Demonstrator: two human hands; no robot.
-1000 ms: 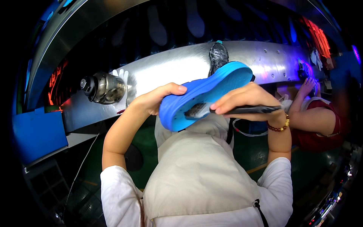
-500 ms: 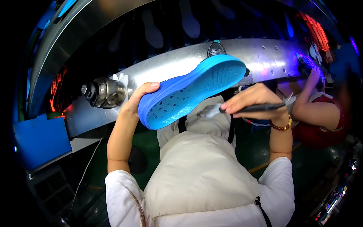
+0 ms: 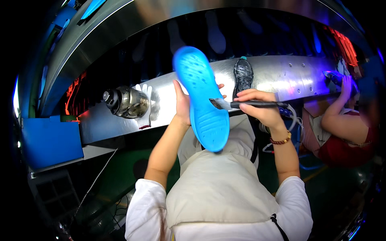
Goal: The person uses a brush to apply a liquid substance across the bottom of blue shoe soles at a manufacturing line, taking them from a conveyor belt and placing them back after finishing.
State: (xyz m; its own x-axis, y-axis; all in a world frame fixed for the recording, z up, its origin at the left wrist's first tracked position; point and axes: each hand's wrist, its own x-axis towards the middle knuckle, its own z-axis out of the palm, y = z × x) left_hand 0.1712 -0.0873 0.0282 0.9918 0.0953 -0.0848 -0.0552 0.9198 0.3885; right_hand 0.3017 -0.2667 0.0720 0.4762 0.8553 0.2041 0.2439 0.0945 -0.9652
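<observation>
My left hand (image 3: 183,105) is wrapped around a bright blue shoe sole (image 3: 201,88), with fingertips showing past its right edge. The sole's inner face, with small holes and grooves, is turned up; one end points toward the bench and the other toward my lap. Between the fingers of my right hand (image 3: 263,107) is a brush (image 3: 261,104) with a black handle. Its bristles meet the sole's face near the middle right edge. A pale tube runs near the handle's rear end. Just beyond my right hand, a dark shoe sole (image 3: 243,74) lies on the metal bench (image 3: 277,70).
On the bench at left stand a dark, stained metal pot (image 3: 128,102) and a white glove (image 3: 144,110). A blue bin (image 3: 52,142) is at far left. Flat soles (image 3: 216,34) line the dark area behind the bench. A co-worker's arm (image 3: 335,102) is at right.
The blue sole has swung from slanting sideways to nearly lengthwise, its inner face turned more toward me. My right hand has brought the brush from below the sole onto its face.
</observation>
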